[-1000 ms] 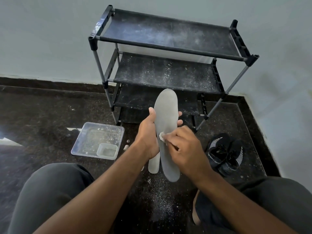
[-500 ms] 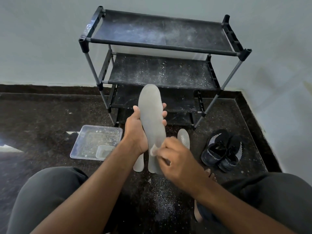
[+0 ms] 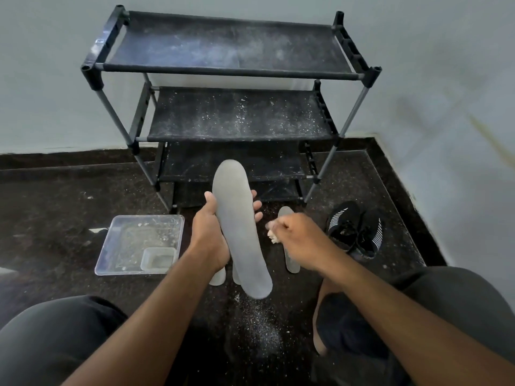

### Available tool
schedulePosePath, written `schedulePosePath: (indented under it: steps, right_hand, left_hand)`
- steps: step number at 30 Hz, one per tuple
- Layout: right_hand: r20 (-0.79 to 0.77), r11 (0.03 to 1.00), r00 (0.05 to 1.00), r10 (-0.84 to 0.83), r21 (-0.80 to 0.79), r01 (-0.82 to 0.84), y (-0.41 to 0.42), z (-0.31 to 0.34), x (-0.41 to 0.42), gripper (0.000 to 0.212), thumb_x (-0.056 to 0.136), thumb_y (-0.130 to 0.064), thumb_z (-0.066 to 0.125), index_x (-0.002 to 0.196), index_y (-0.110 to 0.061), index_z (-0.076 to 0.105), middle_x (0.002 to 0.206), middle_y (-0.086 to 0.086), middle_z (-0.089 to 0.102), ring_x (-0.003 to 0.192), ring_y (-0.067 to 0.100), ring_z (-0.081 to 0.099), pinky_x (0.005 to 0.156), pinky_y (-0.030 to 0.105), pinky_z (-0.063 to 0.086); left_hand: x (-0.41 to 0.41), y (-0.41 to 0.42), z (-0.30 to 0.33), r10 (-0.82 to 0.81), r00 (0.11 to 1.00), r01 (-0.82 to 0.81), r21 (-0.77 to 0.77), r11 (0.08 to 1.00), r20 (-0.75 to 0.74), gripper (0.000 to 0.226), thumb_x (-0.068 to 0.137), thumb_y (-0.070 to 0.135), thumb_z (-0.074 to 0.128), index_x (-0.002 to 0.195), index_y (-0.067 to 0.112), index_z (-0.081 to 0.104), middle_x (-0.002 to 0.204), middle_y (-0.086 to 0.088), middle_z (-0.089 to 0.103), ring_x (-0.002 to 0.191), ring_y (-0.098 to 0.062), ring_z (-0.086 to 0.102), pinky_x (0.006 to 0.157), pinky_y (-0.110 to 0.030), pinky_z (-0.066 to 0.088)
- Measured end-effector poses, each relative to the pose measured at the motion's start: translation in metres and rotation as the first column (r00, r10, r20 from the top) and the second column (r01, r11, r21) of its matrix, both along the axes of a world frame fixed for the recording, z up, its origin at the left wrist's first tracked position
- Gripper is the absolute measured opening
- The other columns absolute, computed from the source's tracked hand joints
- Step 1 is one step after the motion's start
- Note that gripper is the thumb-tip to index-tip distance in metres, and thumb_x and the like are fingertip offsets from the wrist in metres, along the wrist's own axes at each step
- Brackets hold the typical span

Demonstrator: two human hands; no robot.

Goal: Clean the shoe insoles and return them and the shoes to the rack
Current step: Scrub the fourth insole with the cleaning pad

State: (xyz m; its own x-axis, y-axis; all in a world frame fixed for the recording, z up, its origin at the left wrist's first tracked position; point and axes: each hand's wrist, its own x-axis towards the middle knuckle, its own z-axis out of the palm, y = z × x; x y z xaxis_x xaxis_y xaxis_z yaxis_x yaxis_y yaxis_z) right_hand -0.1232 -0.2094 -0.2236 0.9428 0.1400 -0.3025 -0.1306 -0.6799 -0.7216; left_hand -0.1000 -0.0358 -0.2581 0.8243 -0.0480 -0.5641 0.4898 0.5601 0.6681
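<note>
My left hand (image 3: 211, 235) grips a long grey insole (image 3: 239, 232) from behind, holding it upright over the floor. To its right, my right hand (image 3: 298, 235) pinches a small white wad of cloth (image 3: 273, 236), now clear of the insole. Another grey insole (image 3: 289, 257) lies on the dark floor under my right hand. The ends of more insoles (image 3: 217, 278) show below my left hand. A pair of black shoes with white stripes (image 3: 356, 229) sits on the floor at the right. The black shoe rack (image 3: 231, 71) stands against the wall with nothing on its dusty shelves.
A clear plastic tray (image 3: 133, 246) holding a smaller clear tub (image 3: 157, 259) sits on the floor at the left. White specks are scattered over the dark floor in front of my knees. The wall closes in on the right.
My right hand has lifted the cloth off the insole and moved to the right, uncovering the insole on the floor. My left hand keeps holding its insole upright.
</note>
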Motion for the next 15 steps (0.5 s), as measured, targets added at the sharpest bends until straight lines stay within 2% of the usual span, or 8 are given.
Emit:
schedulePosePath:
  steps: [2, 5, 8, 10, 12, 13, 15]
  right_hand:
    - [-0.030, 0.999, 0.999, -0.036, -0.030, 0.036, 0.005, -0.017, -0.002, 0.049, 0.102, -0.035, 0.054, 0.066, -0.002, 0.055, 0.050, -0.002, 0.037, 0.039, 0.008, 0.029, 0.041, 0.021, 0.023]
    - [-0.059, 0.992, 0.990, -0.127, 0.009, 0.128, 0.009, -0.035, -0.005, 0.052, 0.094, -0.037, 0.067, 0.072, 0.010, 0.063, 0.054, 0.007, 0.046, 0.045, 0.013, 0.035, 0.041, 0.020, 0.025]
    - [-0.162, 0.981, 0.970, -0.183, 0.039, 0.192, 0.005, -0.050, -0.003, 0.037, 0.086, -0.029, 0.077, 0.073, 0.005, 0.072, 0.055, 0.005, 0.056, 0.041, 0.006, 0.041, 0.048, 0.019, 0.035]
    - [-0.254, 0.970, 0.945, -0.209, 0.073, 0.234, -0.002, -0.063, -0.001, 0.026, 0.084, -0.025, 0.080, 0.075, -0.001, 0.074, 0.063, 0.004, 0.066, 0.045, 0.001, 0.048, 0.052, 0.021, 0.042]
    - [-0.329, 0.930, 0.897, -0.296, 0.115, 0.349, -0.009, -0.079, 0.005, 0.021, 0.083, -0.022, 0.081, 0.079, -0.002, 0.074, 0.075, 0.007, 0.073, 0.057, 0.006, 0.058, 0.057, 0.026, 0.050]
    - [-0.333, 0.909, 0.878, -0.344, 0.118, 0.401, -0.013, -0.088, 0.010, 0.022, 0.082, -0.021, 0.081, 0.078, -0.001, 0.073, 0.075, 0.008, 0.072, 0.058, 0.010, 0.059, 0.057, 0.028, 0.050]
    - [-0.345, 0.865, 0.837, -0.425, 0.118, 0.488, -0.019, -0.104, 0.021, 0.026, 0.082, -0.020, 0.082, 0.071, 0.000, 0.068, 0.060, 0.003, 0.061, 0.046, 0.009, 0.049, 0.049, 0.028, 0.043]
  left_hand:
    - [-0.003, 0.000, -0.020, -0.011, 0.997, 0.010, -0.005, 1.000, -0.078, 0.081, 0.105, 0.067, 0.023, 0.132, 0.006, 0.068, 0.124, -0.016, 0.074, 0.110, -0.032, 0.074, 0.102, -0.050, 0.054]
    - [-0.007, -0.003, -0.045, -0.031, 0.987, 0.025, -0.037, 0.999, -0.161, 0.085, 0.104, 0.070, 0.026, 0.131, 0.001, 0.069, 0.119, -0.021, 0.074, 0.106, -0.033, 0.072, 0.109, -0.053, 0.050]
    - [-0.010, -0.014, -0.055, -0.020, 0.976, 0.027, 0.026, 0.999, -0.218, 0.076, 0.108, 0.061, 0.024, 0.123, 0.002, 0.071, 0.115, -0.021, 0.076, 0.105, -0.034, 0.073, 0.099, -0.052, 0.056]
    - [-0.010, -0.025, -0.061, -0.008, 0.964, 0.022, 0.052, 0.998, -0.265, 0.067, 0.110, 0.056, 0.030, 0.117, 0.004, 0.070, 0.107, -0.020, 0.078, 0.099, -0.033, 0.074, 0.093, -0.050, 0.058]
    - [-0.006, -0.036, -0.075, 0.015, 0.950, 0.010, 0.078, 0.997, -0.313, 0.063, 0.110, 0.054, 0.033, 0.119, 0.001, 0.066, 0.104, -0.021, 0.078, 0.101, -0.036, 0.074, 0.100, -0.053, 0.055]
    - [-0.002, -0.040, -0.084, 0.026, 0.941, 0.003, 0.086, 0.996, -0.338, 0.062, 0.110, 0.054, 0.034, 0.121, 0.001, 0.065, 0.104, -0.022, 0.078, 0.103, -0.037, 0.073, 0.104, -0.054, 0.053]
    - [0.010, -0.046, -0.107, 0.059, 0.925, -0.026, 0.094, 0.995, -0.376, 0.062, 0.107, 0.057, 0.040, 0.128, 0.002, 0.062, 0.115, -0.021, 0.076, 0.109, -0.037, 0.072, 0.107, -0.054, 0.051]
